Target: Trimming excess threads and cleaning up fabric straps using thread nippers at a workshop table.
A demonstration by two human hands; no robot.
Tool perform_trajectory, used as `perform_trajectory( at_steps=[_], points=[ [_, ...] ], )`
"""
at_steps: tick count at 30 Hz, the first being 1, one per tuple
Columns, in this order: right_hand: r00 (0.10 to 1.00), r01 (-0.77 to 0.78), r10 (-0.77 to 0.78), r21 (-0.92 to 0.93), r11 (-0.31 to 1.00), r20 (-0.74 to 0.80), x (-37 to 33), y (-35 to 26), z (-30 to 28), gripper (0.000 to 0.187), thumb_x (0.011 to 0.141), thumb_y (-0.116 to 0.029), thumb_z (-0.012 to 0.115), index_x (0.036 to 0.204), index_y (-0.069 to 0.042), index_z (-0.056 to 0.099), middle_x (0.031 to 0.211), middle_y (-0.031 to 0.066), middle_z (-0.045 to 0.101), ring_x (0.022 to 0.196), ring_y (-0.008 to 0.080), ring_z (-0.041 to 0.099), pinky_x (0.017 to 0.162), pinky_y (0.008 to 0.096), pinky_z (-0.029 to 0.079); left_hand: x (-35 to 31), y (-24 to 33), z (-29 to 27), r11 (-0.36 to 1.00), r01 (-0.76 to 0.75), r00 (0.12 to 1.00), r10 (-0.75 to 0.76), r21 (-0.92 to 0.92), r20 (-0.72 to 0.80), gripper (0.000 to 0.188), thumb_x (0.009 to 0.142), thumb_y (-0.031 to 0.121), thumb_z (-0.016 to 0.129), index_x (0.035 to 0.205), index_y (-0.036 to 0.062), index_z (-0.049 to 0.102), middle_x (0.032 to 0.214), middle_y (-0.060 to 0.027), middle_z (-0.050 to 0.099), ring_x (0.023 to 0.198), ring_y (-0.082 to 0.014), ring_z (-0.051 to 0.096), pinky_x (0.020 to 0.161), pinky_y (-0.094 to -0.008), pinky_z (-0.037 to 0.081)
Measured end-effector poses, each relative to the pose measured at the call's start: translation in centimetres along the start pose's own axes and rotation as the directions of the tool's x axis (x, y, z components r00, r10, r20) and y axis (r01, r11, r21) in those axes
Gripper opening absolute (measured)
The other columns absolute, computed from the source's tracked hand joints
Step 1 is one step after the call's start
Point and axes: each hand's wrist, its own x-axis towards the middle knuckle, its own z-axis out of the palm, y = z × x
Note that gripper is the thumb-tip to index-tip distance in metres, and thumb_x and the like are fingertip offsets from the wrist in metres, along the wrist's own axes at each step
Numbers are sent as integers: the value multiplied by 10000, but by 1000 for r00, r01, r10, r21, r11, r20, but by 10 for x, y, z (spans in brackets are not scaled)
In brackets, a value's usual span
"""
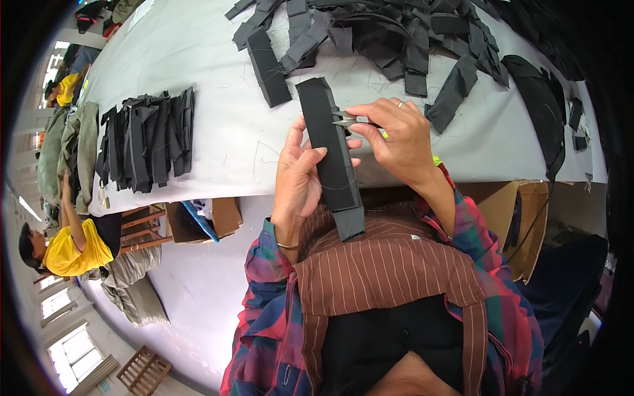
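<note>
A long dark grey fabric strip hangs tilted over the table's near edge, its lower end above my brown striped apron. My left hand grips it from the left, thumb on its face and fingertips showing past its right edge. Small thread snips with pointed metal blades sit in my right hand, pinched between thumb and fingers. The blade tips touch or overlap the strip's right edge near its upper part. Part of the snips' body is hidden in my palm.
Loose dark strips are heaped at the table's far side, and a neater row of strips lies at left. Cardboard boxes stand below the table edge. A person in a yellow shirt works at far left beside greenish-grey cloth.
</note>
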Motion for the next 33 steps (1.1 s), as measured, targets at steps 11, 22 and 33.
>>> perform_trajectory(
  at_steps=[11, 22, 33],
  points=[
    [992, -12, -4, -129, 992, -124, -9, -5, 8, 106, 770, -207, 683, 865, -160, 677, 690, -22, 583, 664, 186, 557, 604, 331, 365, -15, -6, 3, 998, 5, 999, -2, -58, 38, 557, 829, -63, 350, 1364, 35, 224, 1260, -281, 484, 1036, -390, 606, 855, -491, 558],
    [972, -234, 229, 335, 912, 57, -10, -10, 0, 124, 797, -193, 680, 870, -96, 657, 742, 46, 654, 639, 223, 612, 571, 331, 447, -19, -12, 4, 999, 33, 999, -32, -38, 8, 494, 903, -22, 356, 1380, 10, 234, 1212, -284, 527, 1015, -373, 626, 864, -458, 557],
    [998, 61, -62, 24, 998, 28, -8, -5, 4, 114, 769, -199, 691, 821, -118, 631, 663, 12, 615, 620, 205, 578, 584, 342, 399, -22, -16, -3, 995, 81, 996, -79, -60, 36, 382, 955, 41, 442, 1318, -4, 331, 1044, -268, 617, 941, -337, 662, 835, -424, 571]
  ],
)
